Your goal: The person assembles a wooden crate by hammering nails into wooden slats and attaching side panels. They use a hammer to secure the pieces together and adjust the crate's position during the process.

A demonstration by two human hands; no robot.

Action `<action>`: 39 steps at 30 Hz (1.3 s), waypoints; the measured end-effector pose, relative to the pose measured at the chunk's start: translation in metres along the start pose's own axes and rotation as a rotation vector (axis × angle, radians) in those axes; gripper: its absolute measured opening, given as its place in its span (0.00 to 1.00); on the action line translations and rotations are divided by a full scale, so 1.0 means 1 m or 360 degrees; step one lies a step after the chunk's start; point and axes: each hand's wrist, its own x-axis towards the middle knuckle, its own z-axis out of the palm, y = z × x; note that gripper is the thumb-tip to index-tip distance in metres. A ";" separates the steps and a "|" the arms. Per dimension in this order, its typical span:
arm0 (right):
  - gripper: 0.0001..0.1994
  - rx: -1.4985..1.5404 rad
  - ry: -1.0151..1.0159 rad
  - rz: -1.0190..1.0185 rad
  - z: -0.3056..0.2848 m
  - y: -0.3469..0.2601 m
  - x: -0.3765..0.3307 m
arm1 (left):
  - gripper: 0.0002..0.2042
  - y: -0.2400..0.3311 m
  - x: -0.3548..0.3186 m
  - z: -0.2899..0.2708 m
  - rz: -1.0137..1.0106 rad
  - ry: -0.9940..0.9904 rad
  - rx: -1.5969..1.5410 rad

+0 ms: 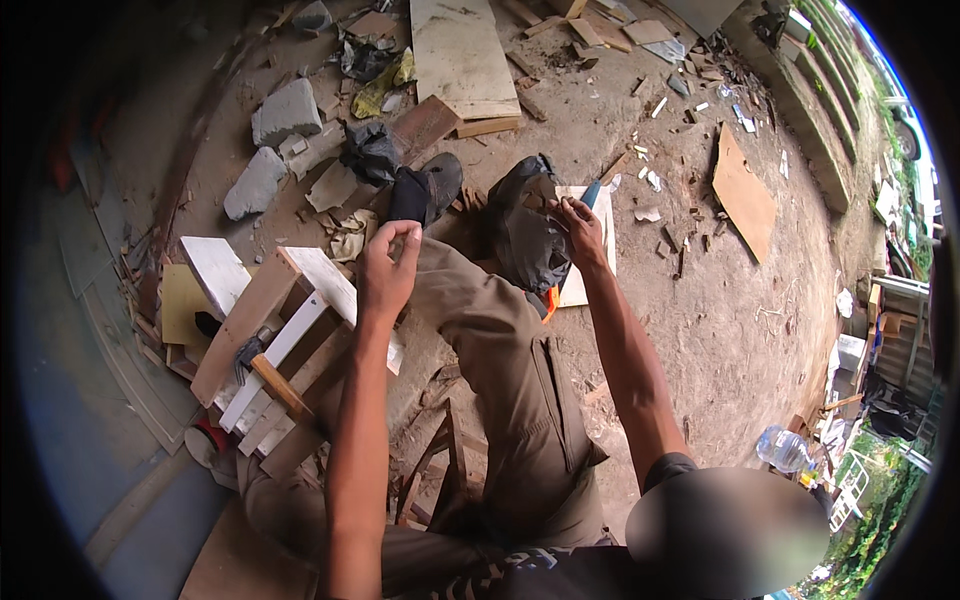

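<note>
My left hand (pixel 385 268) is raised over my left knee, fingers curled into a pinch; anything between the fingertips is too small to see. My right hand (pixel 581 228) grips the edge of a black plastic bag (pixel 525 235) that rests on my khaki trouser leg (pixel 500 340). Under and behind the bag a white board (pixel 600 250) lies on the dirt, with a blue-handled object (pixel 592 190) just past my right fingers. My foot, in a black sock and dark shoe (pixel 425 188), points away from me.
At my left stands a stack of white and brown wood offcuts (pixel 270 330) with a hammer (pixel 250 352) on it. Grey stones (pixel 285 112), a pale plank (pixel 458 55), a plywood panel (pixel 745 195), wood scraps and a plastic bottle (pixel 785 448) lie about.
</note>
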 end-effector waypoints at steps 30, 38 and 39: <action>0.12 -0.1002 -0.1548 -0.0584 0.303 0.074 -0.405 | 0.11 -0.003 -0.377 -0.149 -0.0219 0.1120 -0.0514; 0.09 -0.1275 -0.1382 -0.0952 0.367 0.123 -0.415 | 0.13 -0.093 -0.337 -0.241 -0.0598 0.1818 -0.0411; 0.10 -0.1328 -0.1405 -0.1046 0.375 0.128 -0.414 | 0.14 -0.093 -0.333 -0.254 -0.0867 0.1742 -0.0107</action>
